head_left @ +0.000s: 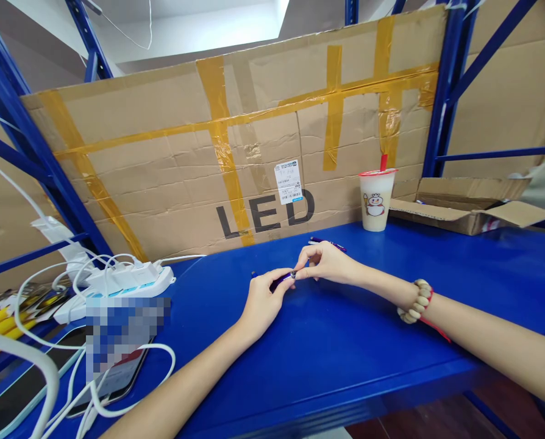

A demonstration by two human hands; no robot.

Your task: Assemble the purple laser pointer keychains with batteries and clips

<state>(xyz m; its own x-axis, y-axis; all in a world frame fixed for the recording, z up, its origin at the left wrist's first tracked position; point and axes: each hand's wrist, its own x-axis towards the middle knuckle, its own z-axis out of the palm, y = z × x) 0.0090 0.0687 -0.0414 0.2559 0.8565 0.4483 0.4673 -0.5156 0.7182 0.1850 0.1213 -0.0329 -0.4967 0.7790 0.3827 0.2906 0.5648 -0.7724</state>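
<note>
Above the blue tabletop [345,341] my left hand [264,303] is closed around a dark blue pen [280,280] with a silver end. My right hand [331,262] meets it from the right, thumb and fingertips pinched at that silver end. Part of the pen is hidden by my fingers. Just behind my right hand, more dark blue and silver pen parts [328,244] lie on the table. A beaded bracelet [416,302] with a red cord circles my right wrist.
At the back right stand a lidded drink cup [375,204] with a red straw and an open cardboard box [464,207]. Phones [117,381], white cables and a power strip [135,283] occupy the left. A taped cardboard panel [172,177] closes off the back.
</note>
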